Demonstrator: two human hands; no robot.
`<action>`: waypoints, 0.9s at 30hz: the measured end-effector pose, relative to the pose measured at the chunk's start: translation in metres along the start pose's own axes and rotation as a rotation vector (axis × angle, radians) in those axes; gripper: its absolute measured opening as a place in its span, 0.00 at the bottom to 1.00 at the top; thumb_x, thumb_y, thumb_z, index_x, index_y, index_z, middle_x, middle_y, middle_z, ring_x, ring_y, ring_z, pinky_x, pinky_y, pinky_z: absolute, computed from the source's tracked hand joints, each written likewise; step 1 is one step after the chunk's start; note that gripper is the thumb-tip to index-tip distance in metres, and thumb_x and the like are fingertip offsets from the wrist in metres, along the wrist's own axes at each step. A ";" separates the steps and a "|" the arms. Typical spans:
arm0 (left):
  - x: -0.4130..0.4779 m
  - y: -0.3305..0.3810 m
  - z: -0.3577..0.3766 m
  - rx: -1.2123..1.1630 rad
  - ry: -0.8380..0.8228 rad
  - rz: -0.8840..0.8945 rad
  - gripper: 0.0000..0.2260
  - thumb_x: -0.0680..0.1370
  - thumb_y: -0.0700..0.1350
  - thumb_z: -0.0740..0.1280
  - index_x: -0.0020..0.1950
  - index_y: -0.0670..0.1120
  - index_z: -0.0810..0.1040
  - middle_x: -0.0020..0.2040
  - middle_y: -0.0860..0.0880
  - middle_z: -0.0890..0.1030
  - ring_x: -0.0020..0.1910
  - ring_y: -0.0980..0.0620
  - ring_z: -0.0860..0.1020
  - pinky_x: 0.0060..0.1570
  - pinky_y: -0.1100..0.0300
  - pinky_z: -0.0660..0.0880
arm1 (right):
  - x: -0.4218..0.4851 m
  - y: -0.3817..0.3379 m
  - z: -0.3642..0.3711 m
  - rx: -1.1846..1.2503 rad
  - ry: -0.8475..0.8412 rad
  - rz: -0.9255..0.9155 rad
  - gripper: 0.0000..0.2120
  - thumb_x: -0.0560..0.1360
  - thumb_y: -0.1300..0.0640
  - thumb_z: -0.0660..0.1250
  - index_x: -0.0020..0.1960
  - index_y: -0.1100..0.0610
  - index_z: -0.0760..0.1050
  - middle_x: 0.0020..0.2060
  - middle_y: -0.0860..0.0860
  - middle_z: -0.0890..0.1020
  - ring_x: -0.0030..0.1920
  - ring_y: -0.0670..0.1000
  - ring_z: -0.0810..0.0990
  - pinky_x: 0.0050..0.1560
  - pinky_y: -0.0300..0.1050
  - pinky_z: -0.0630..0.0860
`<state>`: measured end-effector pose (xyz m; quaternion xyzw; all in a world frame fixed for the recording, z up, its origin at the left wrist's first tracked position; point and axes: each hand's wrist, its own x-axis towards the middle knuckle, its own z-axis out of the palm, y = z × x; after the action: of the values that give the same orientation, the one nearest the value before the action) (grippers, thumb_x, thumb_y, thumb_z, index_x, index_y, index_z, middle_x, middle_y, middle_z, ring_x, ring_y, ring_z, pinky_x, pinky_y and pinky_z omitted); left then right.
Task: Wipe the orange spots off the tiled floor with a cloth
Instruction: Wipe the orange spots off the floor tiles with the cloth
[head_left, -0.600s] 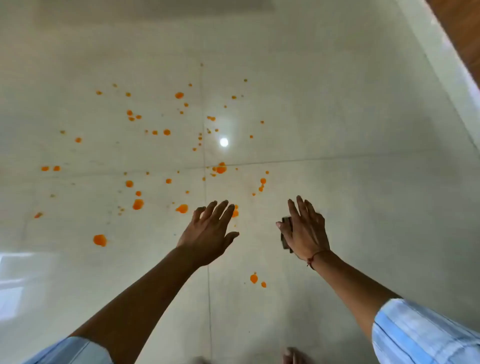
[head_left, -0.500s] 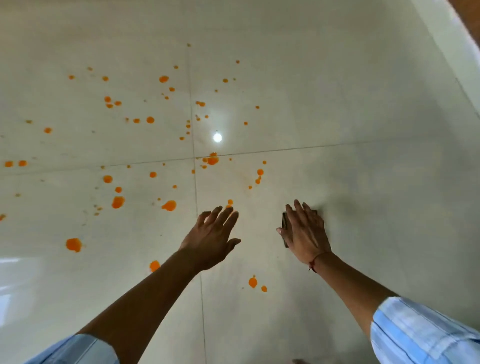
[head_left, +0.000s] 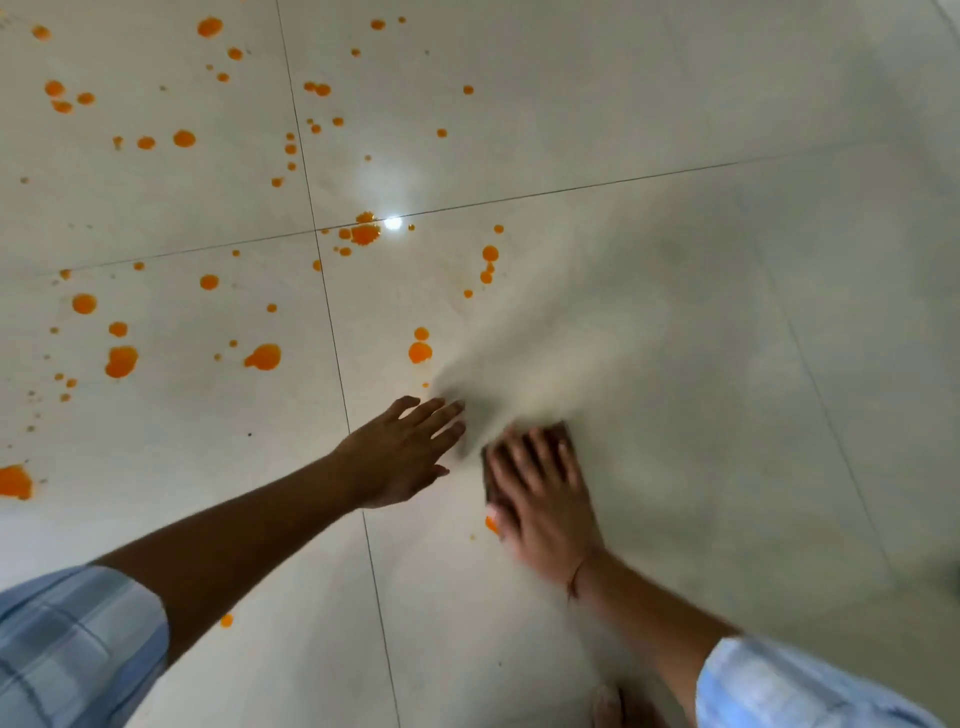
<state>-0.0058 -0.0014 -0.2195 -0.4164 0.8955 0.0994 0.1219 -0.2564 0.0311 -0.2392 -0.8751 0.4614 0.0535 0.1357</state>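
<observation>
Several orange spots (head_left: 264, 357) dot the pale glossy tiled floor (head_left: 675, 312), mostly on the left and upper left. My right hand (head_left: 540, 499) presses flat on a small dark cloth (head_left: 557, 431) on the floor, blurred by motion; only the cloth's far and left edges show. One orange spot (head_left: 491, 524) sits right at the thumb side of that hand. My left hand (head_left: 402, 452) rests flat on the tile just left of it, fingers spread, holding nothing.
Dark grout lines (head_left: 332, 322) cross the floor. A bright lamp reflection (head_left: 393, 223) shines by a large splash (head_left: 365, 234). A foot (head_left: 608, 706) shows at the bottom edge. Spot-free tile stretches to the right.
The view has dropped closer to the floor. My right hand with the cloth has slid down and left toward the near spots; my left hand has come down flat on the tile.
</observation>
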 end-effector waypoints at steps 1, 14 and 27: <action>-0.008 -0.001 0.001 0.009 -0.008 0.025 0.24 0.78 0.56 0.57 0.70 0.44 0.72 0.72 0.41 0.69 0.67 0.42 0.73 0.63 0.47 0.70 | -0.027 -0.011 0.006 0.011 -0.048 -0.050 0.33 0.73 0.41 0.62 0.76 0.51 0.62 0.77 0.54 0.62 0.74 0.60 0.63 0.74 0.62 0.56; -0.110 -0.028 0.016 0.042 0.045 -0.178 0.24 0.79 0.52 0.52 0.67 0.42 0.75 0.69 0.41 0.73 0.67 0.39 0.71 0.63 0.44 0.66 | -0.054 -0.056 0.022 -0.066 -0.104 -0.279 0.35 0.74 0.38 0.61 0.77 0.49 0.60 0.77 0.52 0.63 0.76 0.57 0.61 0.73 0.59 0.55; -0.164 0.002 0.034 -0.145 0.041 -0.555 0.23 0.74 0.51 0.70 0.67 0.44 0.74 0.70 0.43 0.72 0.68 0.41 0.70 0.63 0.44 0.68 | -0.001 -0.060 0.014 -0.151 -0.100 -0.489 0.33 0.76 0.38 0.59 0.77 0.50 0.60 0.77 0.53 0.63 0.76 0.57 0.61 0.74 0.59 0.54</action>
<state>0.0998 0.1276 -0.2017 -0.6553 0.7400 0.1173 0.0961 -0.2078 0.0683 -0.2412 -0.9646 0.2234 0.0966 0.1016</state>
